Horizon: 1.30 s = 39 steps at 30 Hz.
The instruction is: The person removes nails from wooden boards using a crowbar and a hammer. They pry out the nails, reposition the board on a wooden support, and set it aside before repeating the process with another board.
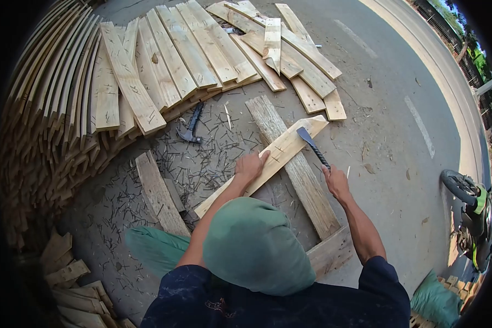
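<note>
My left hand grips the edge of a pale wooden plank with nails in it, its fingers closed on the wood. That plank lies slantwise across a rough, weathered beam. My right hand is closed round the handle of a dark metal tool. The tool's flat head rests on or just over the plank's upper end; contact cannot be made out. A claw hammer lies on the ground to the left, among many loose nails.
Planks lie fanned out at the top, beside a tall stack on the left. Short boards are near my left knee. A motorcycle is at the right, with a green sack below it.
</note>
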Motion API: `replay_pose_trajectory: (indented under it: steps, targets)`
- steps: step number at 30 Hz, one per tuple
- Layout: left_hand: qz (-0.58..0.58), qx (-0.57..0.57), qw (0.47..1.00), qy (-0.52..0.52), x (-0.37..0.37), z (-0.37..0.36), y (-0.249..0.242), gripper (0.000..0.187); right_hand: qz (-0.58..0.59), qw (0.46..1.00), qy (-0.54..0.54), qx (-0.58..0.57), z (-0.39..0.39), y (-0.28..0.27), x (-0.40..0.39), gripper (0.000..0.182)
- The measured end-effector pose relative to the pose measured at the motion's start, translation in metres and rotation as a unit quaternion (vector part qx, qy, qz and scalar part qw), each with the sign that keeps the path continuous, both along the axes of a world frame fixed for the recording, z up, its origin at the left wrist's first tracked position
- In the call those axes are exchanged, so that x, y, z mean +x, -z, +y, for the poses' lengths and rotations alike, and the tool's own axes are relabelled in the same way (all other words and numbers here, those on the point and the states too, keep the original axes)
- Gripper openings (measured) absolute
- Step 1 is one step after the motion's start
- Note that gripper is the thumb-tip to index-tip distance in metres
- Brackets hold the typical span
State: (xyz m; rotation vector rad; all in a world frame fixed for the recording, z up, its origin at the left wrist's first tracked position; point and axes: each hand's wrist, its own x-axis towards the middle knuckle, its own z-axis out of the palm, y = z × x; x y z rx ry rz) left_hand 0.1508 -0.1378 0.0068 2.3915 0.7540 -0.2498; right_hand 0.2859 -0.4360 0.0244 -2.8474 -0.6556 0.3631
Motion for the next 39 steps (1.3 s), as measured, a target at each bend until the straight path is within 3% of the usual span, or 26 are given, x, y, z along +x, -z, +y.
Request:
replay_pose_trajectory:
  steps: [2,4,5,7,8,10,11,12,13,15,17,19,20,22,23,27,29,30,32,37,39]
  targets:
    - [-0.012,0.019,1.000,0.006,0.010,0.014,-0.009,0.073,-0.021,0.999,0.023,0.037,0.000,0.016,0.000,0.058]
    - [-0.002,0.022,1.000,-0.005,0.010,0.006,0.000,0.074,-0.077,0.990,0.044,0.112,-0.001,-0.008,0.001,0.055]
    - [0.005,-0.005,1.000,0.014,0.005,0.005,-0.003,0.073,-0.050,0.993,0.046,0.092,-0.013,-0.026,-0.025,0.055]
    - [0.003,0.004,1.000,0.001,0.008,0.006,0.005,0.073,-0.109,0.932,0.099,0.330,0.014,-0.065,-0.006,0.050]
    - [0.004,0.003,1.000,-0.010,0.005,0.001,0.010,0.073,-0.107,0.933,0.106,0.327,0.010,-0.047,-0.004,0.050]
    - [0.003,-0.008,1.000,-0.003,0.003,-0.002,0.009,0.072,-0.192,0.857,0.055,0.475,0.001,-0.005,0.004,0.046]
    - [0.004,-0.015,1.000,-0.009,-0.001,-0.004,0.007,0.072,-0.128,0.950,0.017,0.284,-0.003,-0.006,-0.004,0.048]
    - [0.000,-0.017,1.000,-0.015,0.002,-0.001,0.003,0.072,-0.023,0.999,-0.041,0.011,-0.010,0.011,0.005,0.051]
    - [0.016,-0.019,1.000,-0.006,0.006,0.000,0.001,0.072,0.009,1.000,-0.010,0.011,-0.012,0.022,0.004,0.054]
    - [0.041,0.014,0.999,0.004,0.019,0.011,-0.014,0.074,-0.034,0.997,0.013,0.070,0.010,0.020,0.007,0.054]
    - [0.047,-0.025,0.999,0.006,-0.002,-0.002,-0.002,0.075,-0.008,0.997,0.036,0.067,-0.015,0.012,-0.031,0.054]
    - [0.026,-0.015,1.000,0.009,0.015,0.016,0.007,0.076,-0.059,0.945,0.111,0.301,0.007,-0.003,-0.021,0.054]
    - [0.020,-0.024,0.999,-0.010,0.009,0.010,0.017,0.076,-0.056,0.945,0.119,0.299,-0.001,0.008,-0.023,0.054]
    - [0.001,-0.030,0.999,-0.015,0.004,-0.001,0.013,0.076,-0.025,0.999,-0.004,0.031,-0.015,0.023,-0.013,0.052]
    - [0.001,-0.030,1.000,-0.008,-0.001,-0.002,0.004,0.076,-0.012,1.000,0.004,0.014,-0.021,0.021,-0.014,0.052]
    - [0.000,-0.034,0.999,-0.027,-0.009,0.003,-0.005,0.076,-0.051,0.994,0.065,0.066,-0.026,-0.004,-0.046,0.050]
    - [-0.009,-0.037,0.999,-0.036,0.002,0.006,-0.018,0.073,-0.042,0.963,0.147,0.220,-0.028,-0.017,-0.056,0.049]
    - [-0.009,-0.034,0.999,-0.030,0.009,0.009,-0.028,0.073,-0.043,0.962,0.153,0.224,-0.027,-0.023,-0.058,0.049]
    - [-0.081,-0.033,0.995,-0.055,0.015,0.005,-0.053,0.071,-0.108,0.914,0.181,0.347,-0.031,-0.031,-0.072,0.046]
    - [-0.240,-0.037,0.955,-0.170,0.051,0.022,-0.136,0.061,-0.108,0.870,0.255,0.407,-0.034,-0.036,-0.080,0.047]
    - [-0.497,-0.178,0.820,-0.219,0.055,0.032,-0.143,0.039,-0.101,0.844,0.281,0.445,-0.030,-0.037,-0.084,0.047]
